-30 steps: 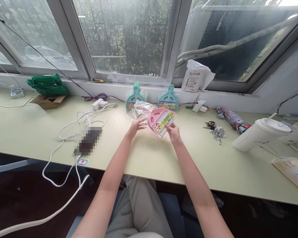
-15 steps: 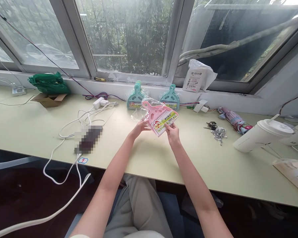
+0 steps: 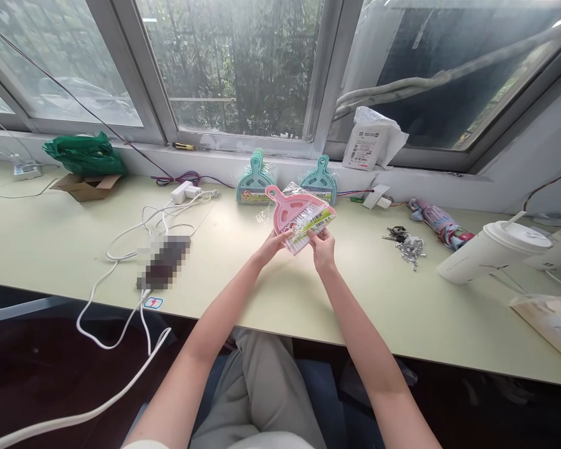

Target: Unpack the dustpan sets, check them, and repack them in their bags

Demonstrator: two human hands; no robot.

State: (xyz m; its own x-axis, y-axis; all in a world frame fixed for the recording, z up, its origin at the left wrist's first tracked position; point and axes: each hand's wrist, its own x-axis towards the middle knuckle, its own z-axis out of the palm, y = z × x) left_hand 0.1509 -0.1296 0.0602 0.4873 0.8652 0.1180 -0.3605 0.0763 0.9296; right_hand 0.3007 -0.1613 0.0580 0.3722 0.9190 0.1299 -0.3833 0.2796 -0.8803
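Observation:
Both hands hold a pink dustpan and brush set [image 3: 295, 212] above the desk, its handle tilted up and to the left. Clear plastic wrap surrounds it, and a yellow-green printed label crosses its front. My left hand [image 3: 275, 242] grips the lower left edge, thumb on the front. My right hand [image 3: 322, 246] pinches the lower right edge, thumb on the label. Fingers behind the set are hidden. Just beyond stand a stack of green dustpan sets [image 3: 252, 178] and, to its right, more green dustpan sets [image 3: 321, 174], against the window ledge.
On the left lie white cables [image 3: 116, 255], a blurred dark device [image 3: 164, 265] and a cardboard box [image 3: 86, 187] under a green bag [image 3: 84, 154]. Keys [image 3: 407, 246], a folded umbrella [image 3: 439, 223] and a lidded white cup [image 3: 490, 252] are on the right. A yellow-handled screwdriver [image 3: 183, 146] rests on the ledge.
My left hand has shifted right along the pink set's lower edge, its thumb now on the front. The loose wrap at the left is drawn in closer. The view has moved slightly.

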